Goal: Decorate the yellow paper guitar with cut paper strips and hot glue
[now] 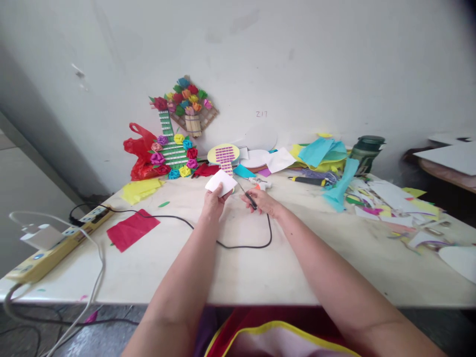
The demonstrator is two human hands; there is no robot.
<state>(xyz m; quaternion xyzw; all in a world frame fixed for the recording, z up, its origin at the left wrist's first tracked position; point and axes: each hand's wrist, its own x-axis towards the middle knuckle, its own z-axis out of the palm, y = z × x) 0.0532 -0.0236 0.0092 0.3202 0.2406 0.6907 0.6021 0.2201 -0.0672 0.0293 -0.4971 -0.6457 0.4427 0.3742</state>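
Observation:
My left hand point(216, 199) is closed on a small white piece of paper point(223, 182), with the thumb lying on its face. In my right hand point(262, 201) is a pair of scissors point(251, 200) with dark handles. Its blades point up and left toward the paper's right edge; whether they touch it I cannot tell. Just behind my right hand lies a white and orange glue gun point(263, 185), partly hidden, its black cord looping across the table. Beyond the paper stands a yellow oval piece with a purple woven pattern point(224, 154).
A yellow power strip point(59, 245) and red paper point(133, 230) lie at left. Paper-flower crafts point(174, 148) and a red plastic bag point(143, 158) stand at the back. A utility knife point(307, 181), blue paper point(323, 151), paper scraps point(390, 198) and a dark green bottle point(367, 153) are at right.

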